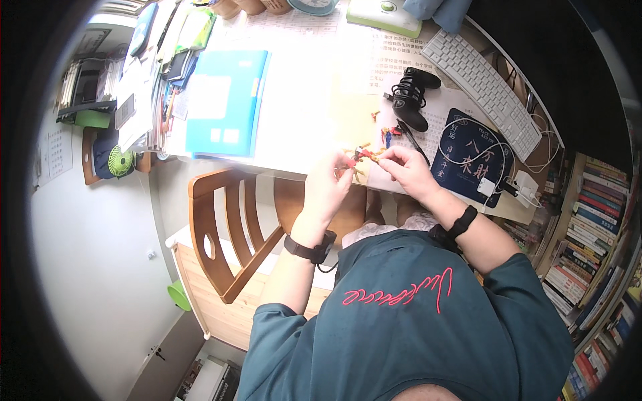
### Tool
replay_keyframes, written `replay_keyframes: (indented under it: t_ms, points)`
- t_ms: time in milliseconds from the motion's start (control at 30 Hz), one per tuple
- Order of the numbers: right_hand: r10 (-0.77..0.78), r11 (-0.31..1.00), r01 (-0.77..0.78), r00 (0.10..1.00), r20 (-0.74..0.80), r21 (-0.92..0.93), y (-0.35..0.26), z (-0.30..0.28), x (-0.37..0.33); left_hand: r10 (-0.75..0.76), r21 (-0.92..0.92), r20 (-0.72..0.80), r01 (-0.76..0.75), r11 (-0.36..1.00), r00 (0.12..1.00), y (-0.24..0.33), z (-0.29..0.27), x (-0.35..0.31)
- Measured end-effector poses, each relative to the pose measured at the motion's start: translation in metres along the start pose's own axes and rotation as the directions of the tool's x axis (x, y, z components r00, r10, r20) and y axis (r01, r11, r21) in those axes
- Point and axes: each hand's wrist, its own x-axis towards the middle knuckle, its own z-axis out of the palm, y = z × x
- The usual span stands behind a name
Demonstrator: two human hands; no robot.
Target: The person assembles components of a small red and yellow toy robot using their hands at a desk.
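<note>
Both hands meet at the table's near edge over a small red and yellow toy figure (363, 153), which looks like it is built from plastic pieces. My left hand (326, 182) pinches its left side with the fingertips. On the other side, my right hand (409, 172) has thumb and fingers closed on a yellow part of it. The fingers hide some of the toy, so its exact shape is unclear. Just beyond my right hand lie small red and blue toy pieces (390, 136) and a black pen (412, 139).
A black game controller (413, 97), white keyboard (481, 87) and dark blue mat (471, 157) with white cables and a charger (486, 186) occupy the right. Blue folders (224, 103) lie at left. A wooden chair (224, 234) stands left of me; bookshelves (588, 227) rise at right.
</note>
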Motion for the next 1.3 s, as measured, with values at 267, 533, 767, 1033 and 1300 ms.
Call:
replay_keyframes:
  t_ms: [267, 533, 767, 1033, 1300]
  points:
    - [-0.286, 0.852, 0.239, 0.958, -0.031, -0.466, -0.014, -0.003, 0.001, 0.018, 0.066, 0.042, -0.021, 0.998, 0.999, 0.010, -0.001, 0.002]
    - [-0.402, 0.728, 0.330, 0.916, 0.017, -0.600, -0.013, 0.003, 0.008, 0.093, 0.136, 0.024, -0.096, 0.986, 0.995, 0.015, 0.003, 0.008]
    - [-0.467, 0.702, 0.356, 0.884, -0.021, -0.617, -0.009, 0.006, 0.006, 0.092, 0.150, 0.075, -0.103, 0.983, 0.993, 0.006, 0.004, 0.013]
    - [-0.128, 0.982, 0.088, 0.959, -0.251, -0.166, 0.034, -0.006, 0.013, 0.210, 0.143, -0.225, -0.180, 0.973, 0.952, -0.027, 0.011, 0.010]
    - [-0.081, 0.995, 0.064, 0.972, -0.222, -0.079, 0.041, -0.008, 0.012, -0.258, -0.466, 0.104, 0.276, 0.841, 0.961, -0.051, 0.030, 0.014]
